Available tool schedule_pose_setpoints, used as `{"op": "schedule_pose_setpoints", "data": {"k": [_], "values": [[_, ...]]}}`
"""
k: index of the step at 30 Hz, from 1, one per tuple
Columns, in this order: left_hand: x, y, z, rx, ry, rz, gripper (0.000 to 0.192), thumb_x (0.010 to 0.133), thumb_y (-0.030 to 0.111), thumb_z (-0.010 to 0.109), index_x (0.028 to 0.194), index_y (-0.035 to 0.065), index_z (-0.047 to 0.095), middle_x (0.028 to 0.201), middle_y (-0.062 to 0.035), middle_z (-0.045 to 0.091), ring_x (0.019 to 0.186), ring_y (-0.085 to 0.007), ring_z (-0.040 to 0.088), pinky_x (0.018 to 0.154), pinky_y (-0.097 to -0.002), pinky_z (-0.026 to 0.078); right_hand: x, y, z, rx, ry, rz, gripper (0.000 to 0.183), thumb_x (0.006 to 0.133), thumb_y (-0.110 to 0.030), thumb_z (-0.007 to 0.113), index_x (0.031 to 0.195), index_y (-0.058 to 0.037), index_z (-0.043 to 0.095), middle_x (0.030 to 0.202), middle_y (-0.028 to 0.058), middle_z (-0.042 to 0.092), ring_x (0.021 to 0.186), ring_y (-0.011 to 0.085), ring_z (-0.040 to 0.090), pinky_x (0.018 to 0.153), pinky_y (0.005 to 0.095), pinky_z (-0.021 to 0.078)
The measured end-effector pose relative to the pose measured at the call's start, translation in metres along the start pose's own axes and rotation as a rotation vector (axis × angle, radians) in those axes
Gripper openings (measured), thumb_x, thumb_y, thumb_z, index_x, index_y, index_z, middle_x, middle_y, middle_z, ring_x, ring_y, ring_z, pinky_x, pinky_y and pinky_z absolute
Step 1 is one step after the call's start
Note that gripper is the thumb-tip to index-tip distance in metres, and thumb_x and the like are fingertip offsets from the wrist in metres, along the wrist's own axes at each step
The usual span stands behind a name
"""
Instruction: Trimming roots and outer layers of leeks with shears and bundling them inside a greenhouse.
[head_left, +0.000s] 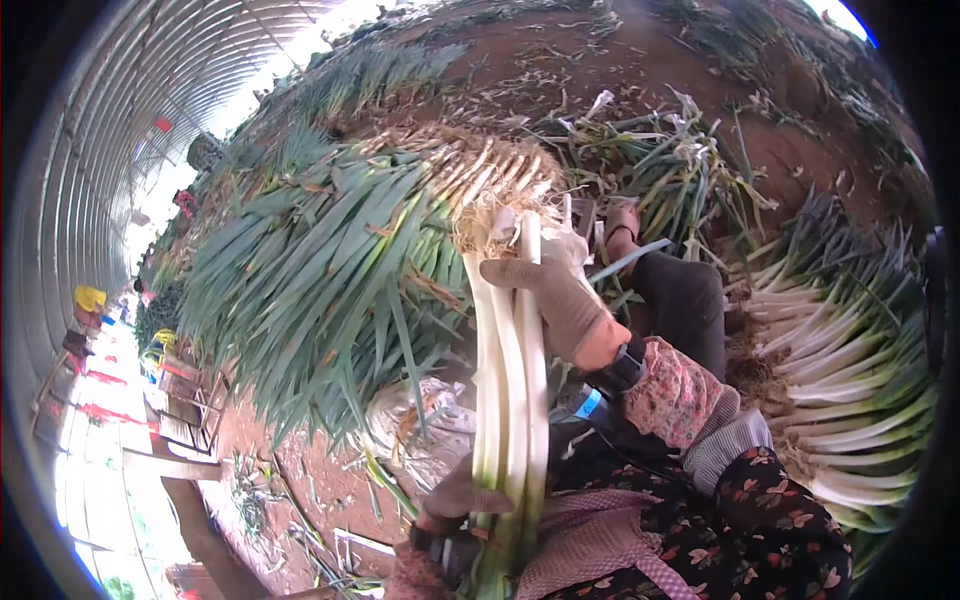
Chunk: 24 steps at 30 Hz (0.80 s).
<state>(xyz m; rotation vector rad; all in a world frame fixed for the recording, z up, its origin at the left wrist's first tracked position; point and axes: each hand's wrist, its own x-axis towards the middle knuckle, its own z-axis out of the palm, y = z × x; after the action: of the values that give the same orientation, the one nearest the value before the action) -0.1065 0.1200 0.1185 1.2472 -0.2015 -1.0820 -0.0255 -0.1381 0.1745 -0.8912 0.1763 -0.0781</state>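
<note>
A bunch of several long leeks or large green onions (511, 375), with clean white shafts, stands nearly upright in the view before me, roots up and green parts down. My gloved right hand (551, 296) grips the white shafts just below the roots, its thumb laid across them. Lower down, my gloved left hand (465, 491) is around the bunch where white turns to green; some of its fingers are hidden. Behind the roots lies a large pile of untrimmed leeks (330, 262), with soil-coloured roots (495, 169) at the near end and broad green leaves spreading left.
Cleaned leeks (840, 375) lie in a row at the right. Stripped leaves (675, 161) are heaped beyond my foot (621, 225). A pale plastic sack (424, 420) sits below the pile. Chairs (184, 409) stand at left under the arched tunnel roof (135, 105).
</note>
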Motion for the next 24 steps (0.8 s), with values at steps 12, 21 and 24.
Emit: {"op": "schedule_pose_setpoints", "data": {"k": [12,21,24], "values": [[0.032,-0.01,0.018,-0.327,-0.064,-0.065,0.078,0.072,0.01,0.081,0.14,-0.0043,0.047,0.119,-0.02,0.067,0.107,-0.0291,0.068,0.093,-0.0407,0.057,0.157,0.035,-0.11,-0.22,-0.043,-0.27,0.022,0.099,-0.023,0.063,0.108,-0.0044,0.07,0.094,0.0049,0.073,0.078,0.0156,0.069,0.072,0.0312,0.0563],[0.054,-0.023,-0.002,-0.327,-0.176,-0.066,0.082,0.075,0.013,0.084,0.143,-0.0058,0.042,0.12,-0.0222,0.067,0.108,-0.0301,0.069,0.091,-0.0409,0.058,0.2,-0.048,-0.16,-1.776,-0.18,-0.671,0.041,0.088,-0.003,0.06,0.129,-0.006,0.065,0.121,0.0204,0.069,0.114,0.0334,0.066,0.097,0.0406,0.0521],[0.06,-0.022,-0.008,-0.244,-0.175,-0.118,0.08,0.075,0.016,0.085,0.14,-0.0066,0.045,0.119,-0.0221,0.068,0.109,-0.0298,0.069,0.091,-0.0404,0.058,0.21,-0.048,-0.184,-1.866,-0.244,-0.566,0.039,0.09,-0.005,0.06,0.129,-0.0067,0.064,0.123,0.0194,0.069,0.112,0.0335,0.067,0.098,0.0393,0.0526]]}}
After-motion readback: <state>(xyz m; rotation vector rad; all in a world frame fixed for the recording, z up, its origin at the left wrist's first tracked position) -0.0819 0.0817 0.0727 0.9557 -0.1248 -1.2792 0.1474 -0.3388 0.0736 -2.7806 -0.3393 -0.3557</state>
